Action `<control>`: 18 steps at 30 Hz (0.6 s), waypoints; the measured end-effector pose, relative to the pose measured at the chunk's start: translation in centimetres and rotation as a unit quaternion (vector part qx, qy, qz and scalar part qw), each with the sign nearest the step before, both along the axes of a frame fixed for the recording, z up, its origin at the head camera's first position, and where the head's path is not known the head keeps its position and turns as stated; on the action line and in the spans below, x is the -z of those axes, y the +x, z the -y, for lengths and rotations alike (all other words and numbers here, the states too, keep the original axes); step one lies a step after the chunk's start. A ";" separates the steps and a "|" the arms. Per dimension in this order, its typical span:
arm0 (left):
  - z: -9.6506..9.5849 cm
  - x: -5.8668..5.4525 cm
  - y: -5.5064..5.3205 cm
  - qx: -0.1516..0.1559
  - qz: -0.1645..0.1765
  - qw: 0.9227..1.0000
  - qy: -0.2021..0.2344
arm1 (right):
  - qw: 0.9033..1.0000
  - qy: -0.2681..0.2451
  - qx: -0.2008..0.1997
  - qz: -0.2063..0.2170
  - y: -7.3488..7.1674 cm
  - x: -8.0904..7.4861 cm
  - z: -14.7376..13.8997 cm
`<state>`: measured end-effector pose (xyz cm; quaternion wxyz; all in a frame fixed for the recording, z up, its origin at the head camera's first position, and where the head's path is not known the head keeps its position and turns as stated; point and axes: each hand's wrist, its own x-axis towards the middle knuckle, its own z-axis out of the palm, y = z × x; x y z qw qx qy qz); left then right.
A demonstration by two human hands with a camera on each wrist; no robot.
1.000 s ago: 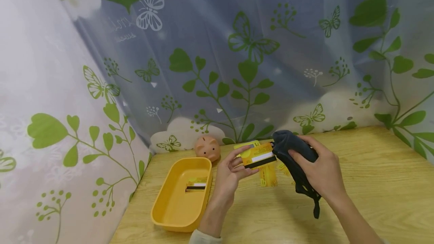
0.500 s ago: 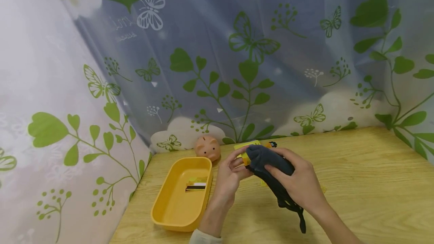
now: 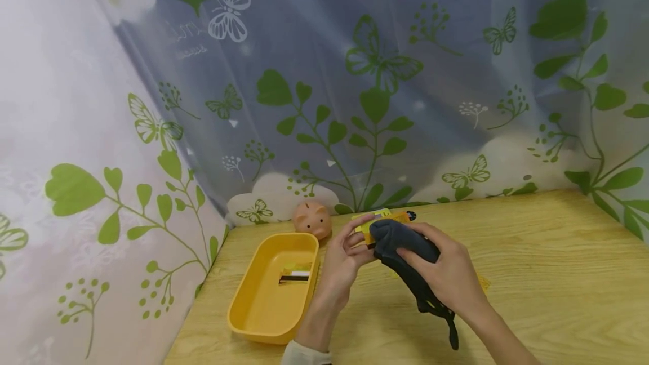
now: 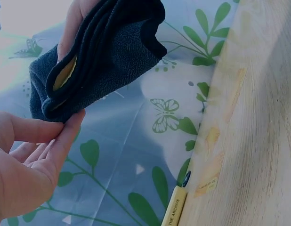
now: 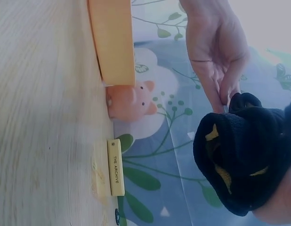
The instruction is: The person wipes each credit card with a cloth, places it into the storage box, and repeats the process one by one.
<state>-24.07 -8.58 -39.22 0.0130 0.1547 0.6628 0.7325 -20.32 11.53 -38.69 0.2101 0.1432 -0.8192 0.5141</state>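
Dark cloth (image 3: 405,238) is gripped in the curled right hand (image 3: 448,261) and draped over a card (image 3: 367,236) just beyond the left fingertips. By the left hand (image 3: 338,266), that card is pinched near one end, mostly hidden. If it is being wiped, the end should be held steady and the cloth pressed lightly. Beyond the left fingers, "THE ARCHIVE" can be read on a yellow box (image 5: 116,181).

Navy pouch (image 3: 405,241), yellow tray (image 3: 258,311), leaf-patterned curtain (image 3: 436,111)
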 end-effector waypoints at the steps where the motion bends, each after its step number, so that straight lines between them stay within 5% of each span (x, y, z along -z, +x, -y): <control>1: 0.0 0.0 0.0 -0.001 0.000 1.000 -0.001 | 1.000 -0.001 0.001 0.002 0.0 0.0 -0.1; 8: -0.1 0.0 -0.1 -0.008 0.003 1.000 0.001 | 1.000 0.002 0.011 0.006 -0.2 -0.2 -1.0; 18: 0.0 0.1 -0.3 0.031 0.008 0.998 0.055 | 0.998 0.017 0.065 -0.003 -0.9 -0.5 -3.4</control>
